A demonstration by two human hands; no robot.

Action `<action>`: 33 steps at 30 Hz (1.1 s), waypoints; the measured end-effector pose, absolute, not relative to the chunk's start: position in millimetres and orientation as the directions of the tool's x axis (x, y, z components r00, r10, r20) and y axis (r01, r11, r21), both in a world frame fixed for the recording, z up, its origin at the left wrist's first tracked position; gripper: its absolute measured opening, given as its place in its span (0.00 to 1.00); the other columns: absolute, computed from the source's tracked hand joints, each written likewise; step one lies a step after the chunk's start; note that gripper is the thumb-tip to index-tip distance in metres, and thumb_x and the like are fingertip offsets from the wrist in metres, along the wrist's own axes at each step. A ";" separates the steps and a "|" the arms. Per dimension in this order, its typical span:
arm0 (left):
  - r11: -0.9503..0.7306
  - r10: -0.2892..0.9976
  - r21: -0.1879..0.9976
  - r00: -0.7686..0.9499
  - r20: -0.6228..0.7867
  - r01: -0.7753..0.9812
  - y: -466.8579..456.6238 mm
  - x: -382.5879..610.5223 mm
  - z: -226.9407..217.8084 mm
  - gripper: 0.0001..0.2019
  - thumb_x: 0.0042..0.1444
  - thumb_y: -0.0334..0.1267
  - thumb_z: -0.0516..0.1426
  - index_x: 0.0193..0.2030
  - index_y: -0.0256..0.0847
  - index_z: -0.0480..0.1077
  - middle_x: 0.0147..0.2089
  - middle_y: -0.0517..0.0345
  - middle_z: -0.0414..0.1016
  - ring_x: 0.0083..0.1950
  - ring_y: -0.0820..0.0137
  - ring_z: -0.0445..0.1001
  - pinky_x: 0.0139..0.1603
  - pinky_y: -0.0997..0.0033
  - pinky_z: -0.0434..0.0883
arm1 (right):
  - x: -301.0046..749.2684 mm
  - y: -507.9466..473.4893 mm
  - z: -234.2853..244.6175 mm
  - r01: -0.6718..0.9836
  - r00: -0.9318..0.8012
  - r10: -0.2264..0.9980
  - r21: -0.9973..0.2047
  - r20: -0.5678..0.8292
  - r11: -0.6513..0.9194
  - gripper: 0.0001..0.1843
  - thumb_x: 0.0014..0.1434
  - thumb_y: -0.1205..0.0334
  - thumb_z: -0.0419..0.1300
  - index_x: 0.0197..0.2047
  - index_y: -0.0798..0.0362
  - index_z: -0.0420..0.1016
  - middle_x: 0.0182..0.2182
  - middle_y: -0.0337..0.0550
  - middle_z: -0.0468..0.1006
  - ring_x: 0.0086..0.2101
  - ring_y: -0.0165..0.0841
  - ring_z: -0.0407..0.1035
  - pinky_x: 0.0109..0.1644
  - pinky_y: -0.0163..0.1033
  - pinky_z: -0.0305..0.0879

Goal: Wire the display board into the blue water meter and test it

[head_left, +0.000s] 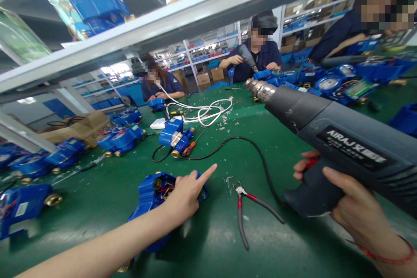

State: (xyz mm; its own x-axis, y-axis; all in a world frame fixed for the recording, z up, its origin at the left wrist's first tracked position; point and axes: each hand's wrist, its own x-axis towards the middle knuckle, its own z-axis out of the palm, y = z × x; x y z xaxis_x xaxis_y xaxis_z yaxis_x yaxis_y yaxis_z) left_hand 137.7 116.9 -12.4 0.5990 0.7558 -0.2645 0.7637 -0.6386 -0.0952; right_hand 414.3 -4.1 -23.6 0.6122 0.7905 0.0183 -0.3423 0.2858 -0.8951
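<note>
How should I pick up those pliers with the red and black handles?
Probably by the two handles, coming straight down from above. The pliers lie flat on the green table, jaws pointing away, handles spread toward the person. They sit between the left hand and the right hand holding the heat gun.

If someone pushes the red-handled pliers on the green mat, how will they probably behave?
The pliers lie flat, so they would likely slide, not roll. Their handles are spread, so they may swing shut when lifted. They look rigid metal, fairly heavy for their size.

A green surface (228, 243) stretches out beneath a grey shelf (182, 21), with storage racks (202, 54) and bright ceiling lights (114, 68) far behind.
</note>
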 end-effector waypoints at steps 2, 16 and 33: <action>-0.632 0.760 -0.090 0.593 -0.265 0.770 116.8 138.9 -11.9 0.52 0.45 0.18 0.51 0.73 0.55 0.32 0.44 0.52 0.66 0.44 0.57 0.72 0.46 0.57 0.66 | 415.1 -4.4 -24.7 -0.331 0.613 0.790 -0.897 0.032 0.293 0.21 0.30 0.48 0.74 0.30 0.47 0.81 0.24 0.44 0.79 0.25 0.36 0.73 0.26 0.35 0.73; -0.590 0.777 0.072 0.590 -0.218 0.804 114.9 124.4 1.9 0.49 0.49 0.22 0.53 0.73 0.53 0.33 0.50 0.55 0.69 0.51 0.63 0.71 0.59 0.56 0.61 | 414.9 -4.5 -25.3 -0.325 0.602 0.797 -0.898 0.046 0.297 0.20 0.32 0.48 0.74 0.31 0.47 0.82 0.25 0.46 0.79 0.25 0.37 0.74 0.26 0.35 0.74; -0.564 0.804 -0.019 0.543 -0.242 0.826 112.0 115.6 -10.9 0.34 0.56 0.30 0.48 0.69 0.23 0.45 0.68 0.30 0.58 0.70 0.53 0.57 0.68 0.54 0.55 | 416.2 -5.1 -30.1 -0.323 0.589 0.807 -0.902 0.046 0.288 0.19 0.35 0.48 0.72 0.31 0.47 0.81 0.25 0.45 0.79 0.26 0.36 0.74 0.27 0.34 0.74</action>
